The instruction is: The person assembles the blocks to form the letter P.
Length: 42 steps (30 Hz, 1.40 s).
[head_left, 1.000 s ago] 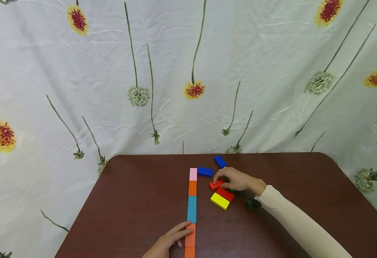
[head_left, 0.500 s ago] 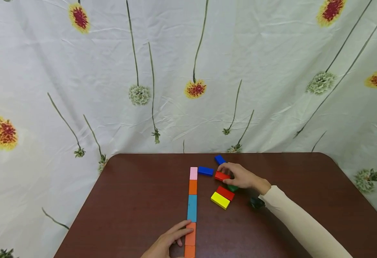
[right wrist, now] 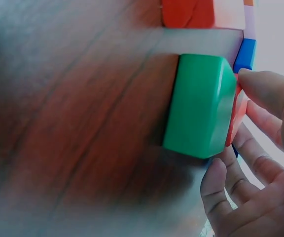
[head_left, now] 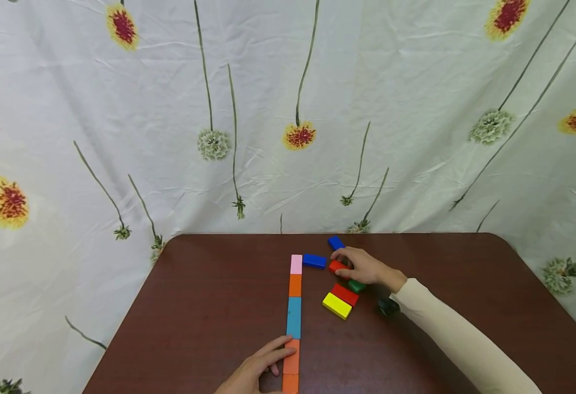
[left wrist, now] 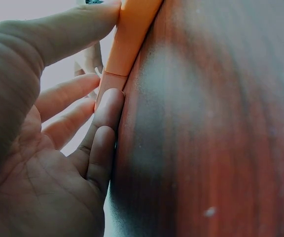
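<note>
A straight row of flat blocks runs toward me in the head view: pink, orange, light blue and lighter orange ones. My left hand lies along the near end with fairly straight fingers; its thumb and fingertips touch the orange blocks. At the right, my right hand pinches a red block between thumb and fingers. A green block lies close beside that red block in the right wrist view, under the hand.
A second red block and a yellow block lie side by side, nearer me. One blue block sits by the pink end, another blue block farther back. A flowered cloth hangs behind the brown table.
The right hand has shifted the red block away from the other red block, farther back and slightly right. More of the green block shows. My left hand has stayed at the row.
</note>
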Motion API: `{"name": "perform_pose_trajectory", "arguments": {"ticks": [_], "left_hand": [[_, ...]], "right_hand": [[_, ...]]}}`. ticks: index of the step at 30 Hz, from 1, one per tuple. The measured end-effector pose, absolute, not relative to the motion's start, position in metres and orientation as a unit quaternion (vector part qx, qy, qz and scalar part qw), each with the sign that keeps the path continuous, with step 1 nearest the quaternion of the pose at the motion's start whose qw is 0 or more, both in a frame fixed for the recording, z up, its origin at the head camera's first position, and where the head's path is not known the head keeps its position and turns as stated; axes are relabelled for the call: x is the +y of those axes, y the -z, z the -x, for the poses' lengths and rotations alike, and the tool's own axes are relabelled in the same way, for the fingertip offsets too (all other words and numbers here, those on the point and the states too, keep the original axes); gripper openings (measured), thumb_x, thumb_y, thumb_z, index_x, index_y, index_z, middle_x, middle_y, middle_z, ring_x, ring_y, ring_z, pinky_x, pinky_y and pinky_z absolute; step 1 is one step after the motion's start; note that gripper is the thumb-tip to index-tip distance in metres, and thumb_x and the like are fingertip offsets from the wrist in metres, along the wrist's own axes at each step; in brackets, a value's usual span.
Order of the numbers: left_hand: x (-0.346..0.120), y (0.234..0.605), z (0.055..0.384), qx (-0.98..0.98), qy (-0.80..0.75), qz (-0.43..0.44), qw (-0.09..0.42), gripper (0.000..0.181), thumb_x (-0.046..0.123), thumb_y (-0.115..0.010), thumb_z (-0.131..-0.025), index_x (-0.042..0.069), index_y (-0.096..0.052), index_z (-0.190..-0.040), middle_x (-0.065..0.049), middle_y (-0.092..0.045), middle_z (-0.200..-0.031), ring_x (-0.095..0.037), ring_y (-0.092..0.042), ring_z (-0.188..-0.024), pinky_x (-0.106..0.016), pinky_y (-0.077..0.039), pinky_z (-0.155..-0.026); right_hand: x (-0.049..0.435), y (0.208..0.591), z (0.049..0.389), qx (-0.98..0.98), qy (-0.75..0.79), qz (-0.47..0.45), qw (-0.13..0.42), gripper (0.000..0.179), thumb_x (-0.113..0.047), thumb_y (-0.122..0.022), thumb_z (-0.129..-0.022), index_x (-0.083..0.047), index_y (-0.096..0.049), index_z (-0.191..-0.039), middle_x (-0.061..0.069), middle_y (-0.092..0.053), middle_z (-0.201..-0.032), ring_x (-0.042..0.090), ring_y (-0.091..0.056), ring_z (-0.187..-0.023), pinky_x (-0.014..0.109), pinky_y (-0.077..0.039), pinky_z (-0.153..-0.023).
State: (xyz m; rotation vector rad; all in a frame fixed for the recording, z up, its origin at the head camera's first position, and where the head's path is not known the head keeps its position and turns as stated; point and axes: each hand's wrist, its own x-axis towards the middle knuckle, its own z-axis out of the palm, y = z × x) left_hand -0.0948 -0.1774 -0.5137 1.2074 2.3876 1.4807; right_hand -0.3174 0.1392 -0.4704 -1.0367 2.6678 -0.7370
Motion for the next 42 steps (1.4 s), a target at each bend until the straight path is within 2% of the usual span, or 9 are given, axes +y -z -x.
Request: {"name": "perform_pose_trajectory", "arguments": {"ticks": [5,10,16,27,37,42], "left_hand": [[-0.178,0.515,0.095,0.780,-0.480,-0.400,0.034,0.064,0.015,-0.077,-0.090,-0.005,-0.048,-0.144,-0.037,-0.040,-0.145,-0.006,-0.052,-0.090,-0.016,-0.046,-0.077],[-0.179,0.518,0.096,0.777,-0.477,-0.409,0.022,0.065,0.018,-0.077,-0.090,-0.003,-0.047,-0.145,-0.032,-0.040,-0.148,-0.006,-0.053,-0.090,-0.016,-0.047,-0.078],[-0.179,0.518,0.096,0.776,-0.486,-0.399,0.039,0.066,0.019,-0.077,-0.090,-0.002,-0.047,-0.146,-0.030,-0.039,-0.150,-0.005,-0.053,-0.092,-0.016,-0.047,-0.079],[-0.180,0.518,0.097,0.778,-0.480,-0.404,0.036,0.067,0.022,-0.077,-0.091,-0.002,-0.047,-0.146,-0.029,-0.040,-0.150,-0.004,-0.053,-0.092,-0.017,-0.047,-0.079],[-0.179,0.517,0.096,0.777,-0.485,-0.400,0.040,0.066,0.018,-0.077,-0.090,-0.003,-0.047,-0.145,-0.031,-0.039,-0.150,-0.006,-0.053,-0.092,-0.016,-0.047,-0.079],[-0.179,0.517,0.096,0.778,-0.484,-0.398,0.040,0.066,0.019,-0.077,-0.090,-0.003,-0.047,-0.145,-0.031,-0.039,-0.150,-0.005,-0.053,-0.092,-0.016,-0.047,-0.078]], "right_hand": [[0.135,0.472,0.321,0.902,0.240,0.347,0.092,0.034,-0.027,-0.068,-0.097,-0.008,-0.061,-0.125,0.006,-0.064,-0.112,0.013,-0.052,-0.085,0.027,-0.049,-0.076],[0.128,0.471,0.320,0.911,0.228,0.337,0.063,0.030,-0.026,-0.071,-0.095,-0.008,-0.065,-0.119,0.006,-0.066,-0.111,0.015,-0.057,-0.088,0.031,-0.052,-0.080],[0.111,0.468,0.319,0.936,0.200,0.286,0.038,0.034,-0.034,-0.077,-0.089,-0.009,-0.070,-0.112,0.005,-0.069,-0.107,0.018,-0.061,-0.093,0.036,-0.055,-0.085],[0.099,0.467,0.319,0.948,0.189,0.256,0.027,0.032,-0.032,-0.079,-0.087,-0.010,-0.071,-0.109,0.003,-0.071,-0.103,0.017,-0.064,-0.093,0.036,-0.057,-0.082],[0.104,0.466,0.318,0.940,0.229,0.252,0.036,0.034,-0.032,-0.078,-0.089,-0.008,-0.070,-0.112,0.005,-0.072,-0.107,0.018,-0.066,-0.093,0.036,-0.057,-0.083],[0.115,0.463,0.314,0.933,0.235,0.267,0.056,0.033,-0.025,-0.074,-0.092,-0.005,-0.067,-0.118,0.009,-0.070,-0.112,0.021,-0.065,-0.094,0.038,-0.057,-0.084]]}}
